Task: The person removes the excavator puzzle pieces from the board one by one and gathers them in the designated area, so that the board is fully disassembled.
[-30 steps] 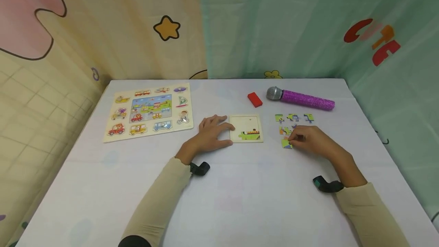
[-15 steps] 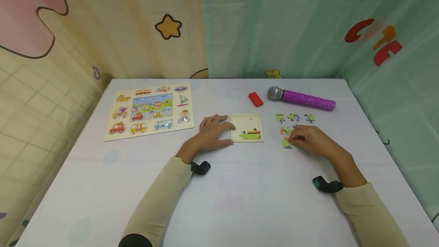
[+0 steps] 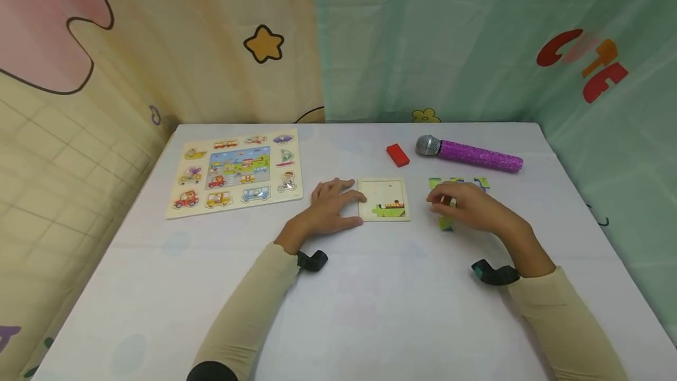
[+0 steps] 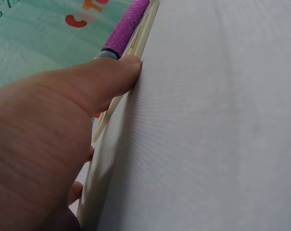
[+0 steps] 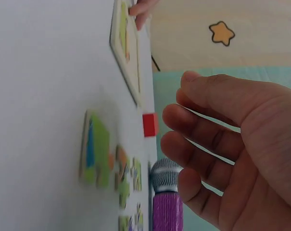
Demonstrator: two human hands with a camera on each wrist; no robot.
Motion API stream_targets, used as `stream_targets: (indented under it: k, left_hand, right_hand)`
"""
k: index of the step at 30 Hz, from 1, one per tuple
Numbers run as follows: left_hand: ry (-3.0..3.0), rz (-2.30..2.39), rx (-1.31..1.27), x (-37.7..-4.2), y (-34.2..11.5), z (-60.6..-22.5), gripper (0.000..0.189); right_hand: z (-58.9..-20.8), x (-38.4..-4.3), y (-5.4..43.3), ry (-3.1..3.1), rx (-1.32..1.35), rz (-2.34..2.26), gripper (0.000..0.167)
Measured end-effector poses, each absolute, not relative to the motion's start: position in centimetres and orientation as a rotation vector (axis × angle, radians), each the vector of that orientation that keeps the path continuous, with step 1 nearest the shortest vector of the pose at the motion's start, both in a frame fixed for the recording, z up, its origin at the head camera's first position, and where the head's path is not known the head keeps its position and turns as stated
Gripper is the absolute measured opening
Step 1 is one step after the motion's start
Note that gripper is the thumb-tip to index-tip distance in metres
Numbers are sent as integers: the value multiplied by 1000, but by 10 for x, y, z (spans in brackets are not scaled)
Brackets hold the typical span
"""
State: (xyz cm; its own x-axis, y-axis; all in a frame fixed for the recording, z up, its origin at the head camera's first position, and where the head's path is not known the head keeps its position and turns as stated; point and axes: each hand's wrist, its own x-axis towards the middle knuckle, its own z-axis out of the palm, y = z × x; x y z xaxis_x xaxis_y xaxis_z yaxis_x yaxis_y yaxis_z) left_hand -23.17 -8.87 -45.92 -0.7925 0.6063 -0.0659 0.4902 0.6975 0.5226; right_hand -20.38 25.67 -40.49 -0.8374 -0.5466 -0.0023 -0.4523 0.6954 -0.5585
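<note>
My left hand point(image 3: 334, 207) lies with spread fingers at the left edge of a small square wooden puzzle tray point(image 3: 375, 191). In the left wrist view its thumb point(image 4: 121, 77) touches the tray's edge. Green puzzle pieces with a train picture point(image 3: 391, 210) fill the tray's lower right part. My right hand point(image 3: 471, 207) hovers above the loose puzzle pieces, its fingers loosely bent. The right wrist view shows nothing between them. Below it, a green and blue puzzle piece point(image 5: 98, 149) lies on the table. The hand hides several other pieces in the head view.
A large wooden vehicle puzzle board point(image 3: 235, 199) lies at the left. Behind the tray are a red block point(image 3: 398, 155) and a purple glitter microphone point(image 3: 476, 154). Printed curtains point(image 3: 423, 34) hang right behind the table point(image 3: 359, 310).
My right hand has lifted off the lower green and blue puzzle piece and shifted slightly up and left. The left hand stays at the tray. The head view has shifted slightly.
</note>
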Motion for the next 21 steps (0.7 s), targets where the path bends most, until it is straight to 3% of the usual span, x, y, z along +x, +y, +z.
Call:
stream_targets:
  k: [10,21]
  left_hand:
    - [2683,723,876,-231,-89,-462,46]
    - [2694,705,855,-230,-87,-459,46]
  right_hand:
    - [-405,-224,174,2708,-914,-478,31]
    - [-410,-224,153,2714,-777,-406,14]
